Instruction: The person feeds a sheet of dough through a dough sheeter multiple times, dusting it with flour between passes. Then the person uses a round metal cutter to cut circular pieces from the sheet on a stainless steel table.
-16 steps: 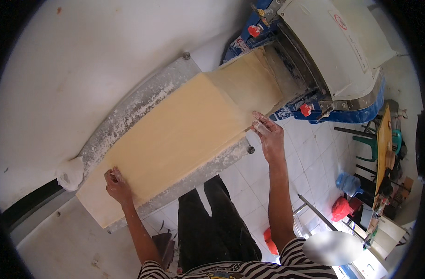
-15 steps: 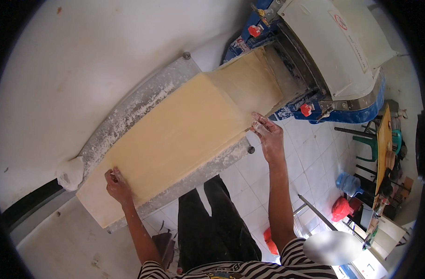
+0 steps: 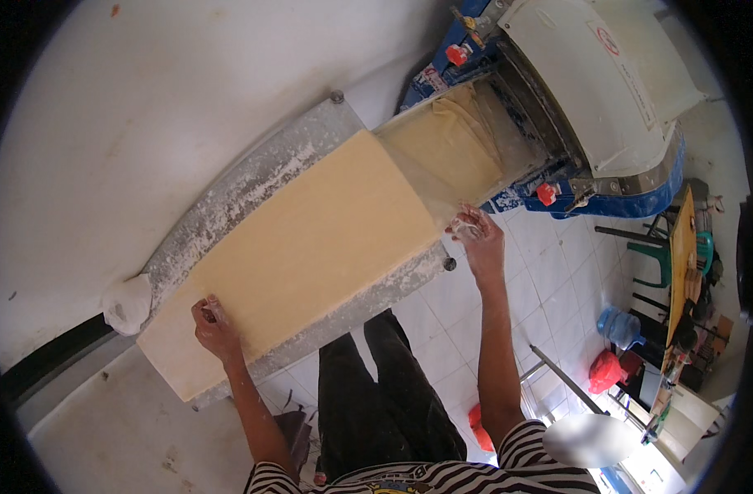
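compared with half a second ago, the smooth, long cream-coloured dough sheet (image 3: 319, 235) now shows a sharper right end near the middle of the frame, and the thin cream-coloured dough piece (image 3: 450, 144) at the upper right lies more wrinkled, with folds along its top. the right hand (image 3: 467, 228) has its fingers curled more tightly; they are drawn together narrow beside the sheet's right corner, and i cannot tell whether anything is pinched between them. the left hand (image 3: 215, 326) keeps nearly the same place at the sheet's left part, at left of centre, its fingers bent and narrow; whether they grip the dough, i cannot tell.

counted: one long sheet lies across one grey metal tray (image 3: 269, 165) dusted with white flour, which shows two round dark knobs (image 3: 337, 96) at its right corners. one blue machine with a white cover (image 3: 594, 78) fills the upper right, bearing two red plastic knobs (image 3: 546, 193). one white cloth bundle (image 3: 128, 305) sits at the tray's left end.
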Action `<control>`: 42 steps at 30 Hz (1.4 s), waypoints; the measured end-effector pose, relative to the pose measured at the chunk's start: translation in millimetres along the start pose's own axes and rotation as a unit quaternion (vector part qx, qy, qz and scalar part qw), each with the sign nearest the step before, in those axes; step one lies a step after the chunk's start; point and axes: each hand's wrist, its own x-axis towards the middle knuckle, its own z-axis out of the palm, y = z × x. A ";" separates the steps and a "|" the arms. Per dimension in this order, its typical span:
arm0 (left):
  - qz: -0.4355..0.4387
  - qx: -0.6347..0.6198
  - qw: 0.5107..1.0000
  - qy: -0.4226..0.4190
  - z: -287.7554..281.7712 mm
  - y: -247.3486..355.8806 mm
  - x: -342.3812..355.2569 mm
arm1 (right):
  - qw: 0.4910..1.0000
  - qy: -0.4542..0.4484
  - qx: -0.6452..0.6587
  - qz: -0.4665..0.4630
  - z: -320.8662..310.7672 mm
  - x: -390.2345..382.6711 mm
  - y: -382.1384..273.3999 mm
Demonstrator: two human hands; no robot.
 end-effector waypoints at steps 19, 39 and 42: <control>0.005 0.013 1.000 0.015 2.9 -2.2 -1.4 | 0.970 0.074 -0.181 -0.146 25.5 -41.4 0.7; -0.032 0.048 0.998 0.006 2.4 2.8 -8.0 | 0.828 -0.097 -0.498 -0.239 43.0 -82.6 -14.8; -0.013 0.008 1.000 0.014 1.7 1.3 -10.4 | 0.828 -0.146 -0.471 -0.265 68.6 -83.1 -23.2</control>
